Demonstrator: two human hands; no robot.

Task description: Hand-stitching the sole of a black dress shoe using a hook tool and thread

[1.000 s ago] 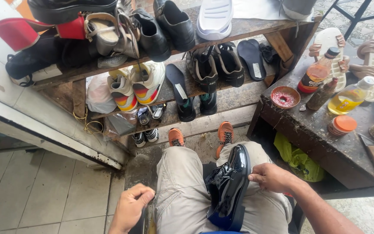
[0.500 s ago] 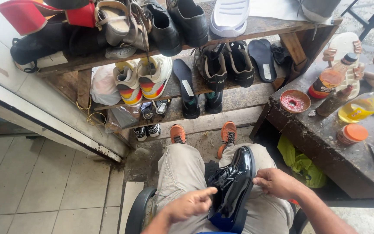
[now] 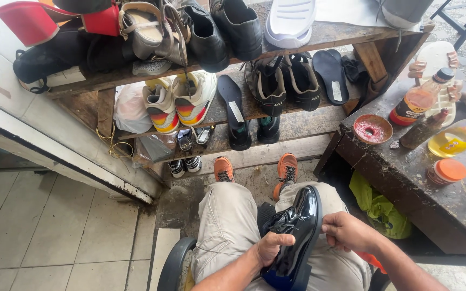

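**Black shoe held on lap, both hands**

Left hand (image 3: 272, 246) fingers curled on the glossy black shoe (image 3: 296, 233) at its laces; right hand (image 3: 347, 231) grips its other side. Shoe lies between the knees, long axis toe at 1 o'clock, heel at 7. At 2 o'clock, a workbench (image 3: 405, 186): bowl (image 3: 372, 129) holding red residue, bottle (image 3: 420, 99) of orange liquid, orange-lidded jar (image 3: 447, 171). At 12, a shelf (image 3: 292, 116) of shoes.

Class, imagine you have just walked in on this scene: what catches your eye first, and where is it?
A glossy black dress shoe lies on the seated person's lap, with the left hand and right hand on either side of it. Above it, wooden shelves are crowded with shoes, among them white sneakers with orange stripes.
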